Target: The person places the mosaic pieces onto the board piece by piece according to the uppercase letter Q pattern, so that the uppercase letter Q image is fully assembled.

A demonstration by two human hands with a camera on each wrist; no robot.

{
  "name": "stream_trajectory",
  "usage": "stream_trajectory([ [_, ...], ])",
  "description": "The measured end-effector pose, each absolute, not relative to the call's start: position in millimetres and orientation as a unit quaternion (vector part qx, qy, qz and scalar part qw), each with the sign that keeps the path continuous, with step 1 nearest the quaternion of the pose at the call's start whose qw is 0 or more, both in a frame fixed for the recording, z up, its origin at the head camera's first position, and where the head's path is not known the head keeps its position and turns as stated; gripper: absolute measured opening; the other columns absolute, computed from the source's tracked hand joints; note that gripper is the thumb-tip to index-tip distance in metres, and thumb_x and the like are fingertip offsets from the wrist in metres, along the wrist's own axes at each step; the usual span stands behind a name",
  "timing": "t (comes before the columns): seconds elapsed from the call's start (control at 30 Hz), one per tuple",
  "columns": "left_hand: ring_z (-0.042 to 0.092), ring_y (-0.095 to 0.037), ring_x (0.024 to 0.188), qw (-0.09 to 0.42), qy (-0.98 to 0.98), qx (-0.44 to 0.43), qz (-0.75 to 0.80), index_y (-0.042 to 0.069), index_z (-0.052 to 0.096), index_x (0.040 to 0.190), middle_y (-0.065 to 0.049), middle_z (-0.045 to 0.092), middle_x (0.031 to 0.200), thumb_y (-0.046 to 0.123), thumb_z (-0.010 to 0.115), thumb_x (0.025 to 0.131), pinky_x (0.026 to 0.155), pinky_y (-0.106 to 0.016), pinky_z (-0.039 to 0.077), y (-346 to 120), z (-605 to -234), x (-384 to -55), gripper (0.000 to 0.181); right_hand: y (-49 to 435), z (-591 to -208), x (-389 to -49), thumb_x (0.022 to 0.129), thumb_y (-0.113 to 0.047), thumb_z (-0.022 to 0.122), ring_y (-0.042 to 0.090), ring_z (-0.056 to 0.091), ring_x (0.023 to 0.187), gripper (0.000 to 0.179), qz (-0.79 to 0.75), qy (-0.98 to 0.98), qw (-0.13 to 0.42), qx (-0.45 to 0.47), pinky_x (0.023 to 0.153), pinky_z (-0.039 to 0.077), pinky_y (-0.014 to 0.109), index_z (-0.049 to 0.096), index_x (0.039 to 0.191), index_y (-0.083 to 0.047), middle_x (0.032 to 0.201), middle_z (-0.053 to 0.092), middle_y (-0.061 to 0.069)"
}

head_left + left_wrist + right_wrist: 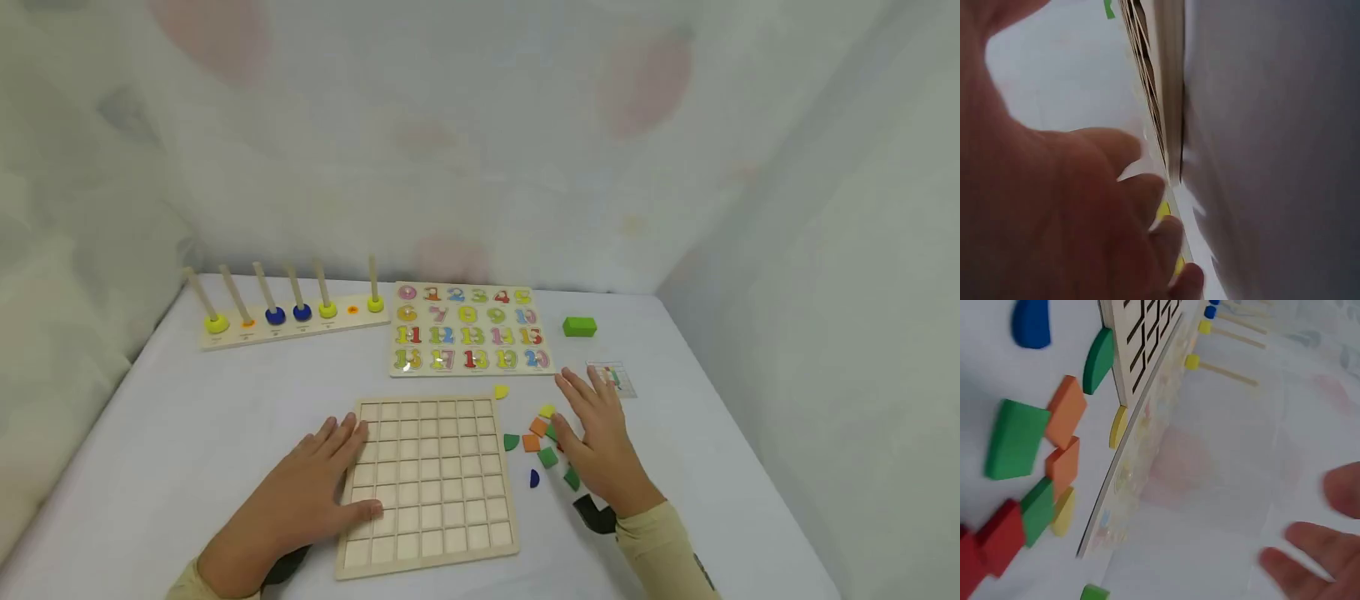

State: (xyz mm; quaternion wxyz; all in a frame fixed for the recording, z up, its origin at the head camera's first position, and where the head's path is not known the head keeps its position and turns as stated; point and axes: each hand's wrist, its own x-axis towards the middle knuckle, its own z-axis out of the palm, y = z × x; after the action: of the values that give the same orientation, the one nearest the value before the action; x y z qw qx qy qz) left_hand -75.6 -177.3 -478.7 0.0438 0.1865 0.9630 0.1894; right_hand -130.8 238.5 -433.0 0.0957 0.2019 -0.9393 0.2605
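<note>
The wooden grid board (427, 573) lies flat around the middle of the near half of the tabletop (735, 517), squared roughly to its far edge, its near side slanting so that the right end sits a little farther off; it looks close to square, and its longer axis cannot be told. Its square compartments show pale wood floors. The left hand (307, 483) reaches over the board's left edge, fingers extended toward the far edge, thumb over the grid; it grasps nothing, and firm contact cannot be told. The right hand (596, 442) is spread wide and holds nothing, above loose coloured pieces (531, 443) of orange, green, red, yellow and blue between the board and the tabletop's right edge. A yellow piece (501, 392) lies by the board's far right corner, a green piece (512, 442) just beside its right edge. Behind, the number board (472, 373) runs lengthwise along the far edge, coloured numerals in its rows. The peg rack (258, 337) stretches lengthwise from near the far left corner, yellow and blue rings on its pegs. A green block (580, 327) lies toward the far right corner, its long axis sideways.
</note>
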Motion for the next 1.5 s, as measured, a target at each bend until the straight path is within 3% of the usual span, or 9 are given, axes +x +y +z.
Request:
stream_trajectory([
  [0.13,0.027,-0.052,0.154,0.068,0.959,0.194,0.195,0.003,0.037,0.166,-0.025,0.027,0.171,0.086,0.064,0.084,0.118,-0.068,0.032,-174,-480,-77,0.119,211,-439,-162,0.107,-0.03,0.066,0.042,0.042,0.148,0.048,0.139,-0.976,0.018,0.169,0.12,0.026,0.07,0.063,0.151,-0.012,0.15,0.062,0.01],
  [0.33,0.026,-0.053,0.154,0.088,0.958,0.178,0.204,0.004,0.039,0.165,-0.025,0.025,0.172,0.088,0.065,0.081,0.117,-0.07,0.031,-174,-484,-72,0.121,172,-462,-198,0.107,-0.026,0.068,0.037,0.061,0.127,0.043,0.035,-0.984,-0.045,0.17,0.095,0.055,0.057,0.065,0.149,-0.025,0.146,0.065,0.007],
  [0.47,0.025,-0.052,0.155,0.082,0.959,0.177,0.205,0.005,0.038,0.166,-0.024,0.026,0.172,0.087,0.066,0.081,0.119,-0.069,0.03,-172,-485,-71,0.121,164,-472,-209,0.104,-0.023,0.072,0.031,0.066,0.116,0.034,-0.011,-0.985,-0.043,0.168,0.087,0.058,0.051,0.073,0.138,-0.023,0.139,0.069,0.003],
  [0.63,0.026,-0.051,0.155,0.079,0.96,0.178,0.202,0.006,0.039,0.166,-0.023,0.026,0.172,0.084,0.068,0.082,0.12,-0.067,0.029,-169,-482,-72,0.119,164,-472,-209,0.101,-0.019,0.076,0.025,0.069,0.091,0.008,-0.011,-0.988,-0.047,0.148,0.075,0.059,0.045,0.08,0.106,-0.015,0.103,0.074,0.001],
  [0.87,0.025,-0.05,0.156,0.088,0.959,0.177,0.204,0.006,0.039,0.166,-0.023,0.025,0.172,0.081,0.071,0.083,0.121,-0.067,0.028,-171,-476,-71,0.116,171,-462,-200,0.097,-0.018,0.08,0.021,0.07,0.1,0.035,0.072,-0.983,-0.076,0.147,0.089,0.059,0.043,0.077,0.132,-0.015,0.114,0.078,0.004],
  [1.0,0.025,-0.05,0.156,0.089,0.958,0.179,0.204,0.005,0.038,0.166,-0.023,0.026,0.172,0.079,0.071,0.084,0.121,-0.066,0.028,-170,-473,-71,0.115,173,-457,-202,0.095,-0.013,0.08,0.019,0.068,0.094,0.029,0.077,-0.981,-0.091,0.155,0.087,0.059,0.041,0.081,0.124,-0.011,0.106,0.078,0.003],
  [1.17,0.025,-0.05,0.156,0.084,0.959,0.183,0.199,0.006,0.039,0.166,-0.024,0.026,0.172,0.079,0.071,0.084,0.121,-0.065,0.029,-170,-472,-73,0.114,175,-455,-205,0.098,-0.027,0.078,0.015,0.068,0.084,0.018,0.076,-0.985,-0.084,0.133,0.074,0.06,0.038,0.084,0.108,-0.013,0.099,0.077,-0.001],
  [1.4,0.023,-0.05,0.157,0.092,0.959,0.177,0.2,0.007,0.038,0.166,-0.023,0.024,0.173,0.076,0.074,0.085,0.121,-0.066,0.028,-169,-468,-72,0.113,179,-446,-201,0.089,-0.011,0.077,0.019,0.067,0.103,0.039,0.104,-0.975,-0.122,0.151,0.088,0.058,0.043,0.08,0.127,-0.021,0.122,0.073,0.0],
  [1.5,0.022,-0.049,0.157,0.099,0.959,0.173,0.2,0.007,0.038,0.166,-0.022,0.023,0.173,0.075,0.074,0.086,0.122,-0.064,0.027,-169,-467,-71,0.112,180,-444,-200,0.093,-0.014,0.076,0.017,0.066,0.1,0.034,0.101,-0.974,-0.145,0.144,0.087,0.058,0.042,0.082,0.125,-0.023,0.121,0.073,0.0],
])
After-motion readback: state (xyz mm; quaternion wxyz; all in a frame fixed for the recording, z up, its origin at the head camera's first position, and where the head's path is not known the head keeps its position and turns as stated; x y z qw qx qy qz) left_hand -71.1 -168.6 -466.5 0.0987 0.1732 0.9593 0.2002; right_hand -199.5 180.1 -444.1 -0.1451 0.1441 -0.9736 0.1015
